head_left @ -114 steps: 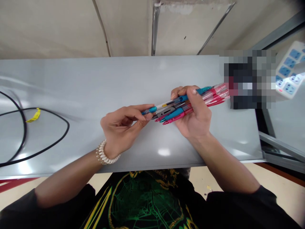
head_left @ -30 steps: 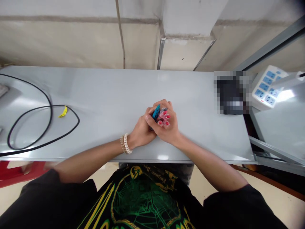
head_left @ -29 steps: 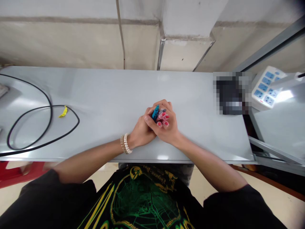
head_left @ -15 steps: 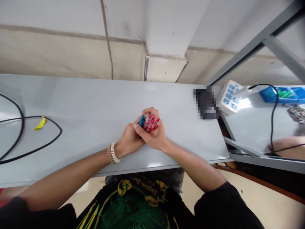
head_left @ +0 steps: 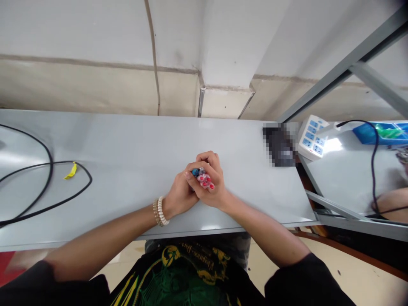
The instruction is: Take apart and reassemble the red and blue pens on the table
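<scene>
Red/blue pens [head_left: 202, 178] upright, prob. on table [head_left: 127, 148]; both hands' grip.

pens [head_left: 202, 177]: barrels hidden inside both fists, only ends show | black cable [head_left: 44, 187]: cut off at left edge | far-right object [head_left: 280, 144]: blurred out

Both hands, left hand [head_left: 179, 196] and right hand [head_left: 213, 187], clasp upright pens [head_left: 202, 178] at the table's [head_left: 127, 148] centre; cable [head_left: 47, 182] at nine o'clock.

My grey table [head_left: 127, 140] meets a pale wall [head_left: 95, 38]; beige floor [head_left: 366, 276] shows beneath, metal framing [head_left: 338, 59] at right.
</scene>
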Motion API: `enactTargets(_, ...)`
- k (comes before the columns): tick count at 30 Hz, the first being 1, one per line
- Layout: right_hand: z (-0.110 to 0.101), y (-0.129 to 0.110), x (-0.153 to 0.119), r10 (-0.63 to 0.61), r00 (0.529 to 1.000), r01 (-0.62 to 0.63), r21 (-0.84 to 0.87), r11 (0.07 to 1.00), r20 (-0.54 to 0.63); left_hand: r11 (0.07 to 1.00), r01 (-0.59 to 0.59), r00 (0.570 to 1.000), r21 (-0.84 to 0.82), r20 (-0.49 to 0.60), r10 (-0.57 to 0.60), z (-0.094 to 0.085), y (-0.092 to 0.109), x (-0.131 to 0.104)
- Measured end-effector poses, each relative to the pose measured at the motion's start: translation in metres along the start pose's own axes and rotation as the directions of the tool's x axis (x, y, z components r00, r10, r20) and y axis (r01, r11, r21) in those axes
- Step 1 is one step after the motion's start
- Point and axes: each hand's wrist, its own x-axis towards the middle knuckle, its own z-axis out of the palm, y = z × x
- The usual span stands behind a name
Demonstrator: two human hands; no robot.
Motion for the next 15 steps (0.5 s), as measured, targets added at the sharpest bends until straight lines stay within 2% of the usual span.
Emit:
enactTargets(2,0.001,0.001,-0.001,0.055,0.997,-0.054,-0.024,0.998,0.060,0.998,0.037,0.999,-0.056,0.025,-0.036,0.001,-0.002,0.000)
enactTargets(5,0.000,0.003,-0.001,0.102,0.987,-0.102,-0.010,0.995,0.120,0.994,0.028,0.999,-0.110,0.018,-0.026,0.002,-0.001,0.003)
enactTargets(9,-0.006,0.004,0.004,0.044,0.986,-0.050,0.032,0.998,0.160,0.982,0.074,0.997,-0.175,-0.010,-0.077,0.003,0.001,0.009)
enactTargets(11,-0.011,0.001,0.010,-0.014,0.994,0.011,0.029,1.000,0.109,0.979,0.102,0.995,-0.177,0.002,-0.103,0.003,0.000,0.011)
enactTargets(13,-0.019,-0.007,0.018,-0.061,0.998,0.062,0.025,0.998,-0.017,0.979,0.110,0.994,-0.170,0.012,-0.109,0.001,-0.002,0.011)
enactTargets(15,-0.030,-0.022,0.028,-0.130,0.982,0.137,0.038,0.990,-0.139,0.979,0.125,0.992,-0.162,0.034,-0.121,0.000,-0.004,0.011)
